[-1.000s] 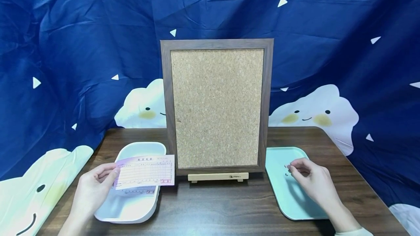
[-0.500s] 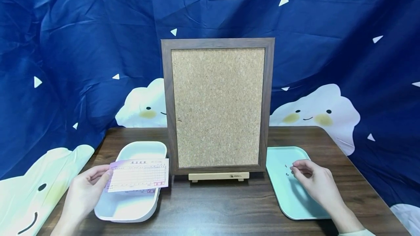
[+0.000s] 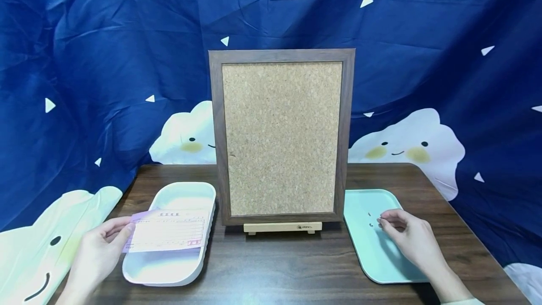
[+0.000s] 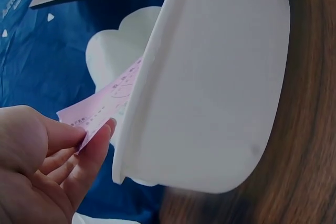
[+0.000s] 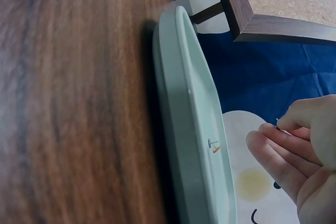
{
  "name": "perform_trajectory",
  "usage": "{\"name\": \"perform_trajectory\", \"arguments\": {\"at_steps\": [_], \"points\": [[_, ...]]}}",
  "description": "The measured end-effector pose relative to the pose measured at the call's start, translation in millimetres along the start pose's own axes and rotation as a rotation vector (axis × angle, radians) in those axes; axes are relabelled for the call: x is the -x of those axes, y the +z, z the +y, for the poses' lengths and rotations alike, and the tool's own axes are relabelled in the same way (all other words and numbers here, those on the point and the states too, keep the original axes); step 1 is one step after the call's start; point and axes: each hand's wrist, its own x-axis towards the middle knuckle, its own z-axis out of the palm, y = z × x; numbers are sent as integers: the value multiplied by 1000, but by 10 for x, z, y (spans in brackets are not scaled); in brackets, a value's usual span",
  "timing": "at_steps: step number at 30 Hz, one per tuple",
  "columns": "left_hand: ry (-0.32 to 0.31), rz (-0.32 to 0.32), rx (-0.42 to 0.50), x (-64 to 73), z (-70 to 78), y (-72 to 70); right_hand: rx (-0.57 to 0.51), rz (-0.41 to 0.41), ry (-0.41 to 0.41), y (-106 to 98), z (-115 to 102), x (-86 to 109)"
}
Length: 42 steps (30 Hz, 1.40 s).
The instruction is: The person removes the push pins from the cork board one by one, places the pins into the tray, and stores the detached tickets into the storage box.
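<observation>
My left hand (image 3: 100,249) pinches the left edge of a pinkish printed receipt slip (image 3: 171,232) between thumb and fingers. The slip lies low over the white tray (image 3: 163,274), and in the left wrist view the tray's wall hides part of it. Over the pale green tray (image 3: 398,269), my right hand (image 3: 412,241) has thumb and forefinger pinched on a tiny thumbtack (image 5: 277,125), mostly covered by the fingertips. Near those fingertips, small metal thumbtacks (image 5: 212,144) lie on the green tray.
Between the trays stands a brown-framed cork board (image 3: 281,140), propped on a small wooden easel (image 3: 282,228). All of it is on a dark wooden table (image 3: 271,272). Behind hangs a blue cloth (image 3: 275,8) with clouds and white triangles.
My left hand has drawn the slip left and down, closer into the white tray. The right hand has stayed almost still above the green tray.
</observation>
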Motion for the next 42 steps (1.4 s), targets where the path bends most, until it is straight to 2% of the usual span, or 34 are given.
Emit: {"name": "perform_trajectory", "arguments": {"at_steps": [6, 13, 18, 24, 30, 39, 42], "points": [[-13, 12, 1, 2, -45, -37, 30, -38, 30, -19, 47, 11], [15, 22, 1, 4, -93, -62, 75, -95, 76, -20, 113, 43], [41, 2, -9, 18, -108, -76, 88, -124, 96, -4, 142, 69], [29, -24, -51, 10, -81, -89, 106, -152, 101, 20, 183, 108], [76, -43, -91, 31, -47, -90, 100, -191, 98, 33, 192, 114], [108, -91, -122, 35, -33, -91, 112, -232, 119, 33, 200, 108], [93, -115, -102, 36, -36, -88, 116, -238, 123, 36, 197, 107]]}}
